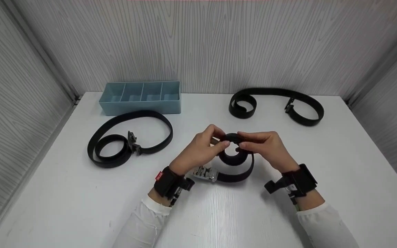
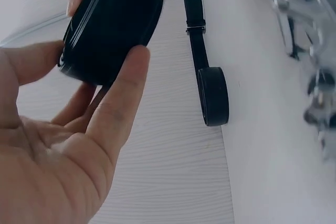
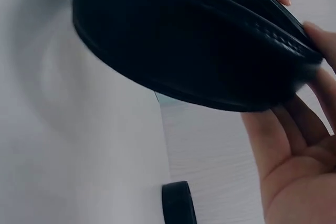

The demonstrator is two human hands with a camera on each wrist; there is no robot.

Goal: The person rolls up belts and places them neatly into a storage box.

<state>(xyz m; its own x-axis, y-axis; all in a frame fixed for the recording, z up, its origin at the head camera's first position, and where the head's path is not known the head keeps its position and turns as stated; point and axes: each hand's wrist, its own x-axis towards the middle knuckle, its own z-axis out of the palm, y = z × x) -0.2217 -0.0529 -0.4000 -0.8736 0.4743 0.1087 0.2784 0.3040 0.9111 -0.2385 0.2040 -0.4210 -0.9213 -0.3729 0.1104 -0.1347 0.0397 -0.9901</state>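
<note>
Both hands (image 1: 201, 148) nearly closed, side by side, pinching coiled black belt (image 1: 233, 161)

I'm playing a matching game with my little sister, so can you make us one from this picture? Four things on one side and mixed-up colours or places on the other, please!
Things:
1. Tray
2. Rolled belt
3. Sleeves
4. Wrist straps

Colours and places:
A. White
B. Pinched between the left hand and the right hand
C. Black, worn between sleeve and hand
D. Blue, with four compartments

Right pairs: 1-D, 2-B, 3-A, 4-C
</note>
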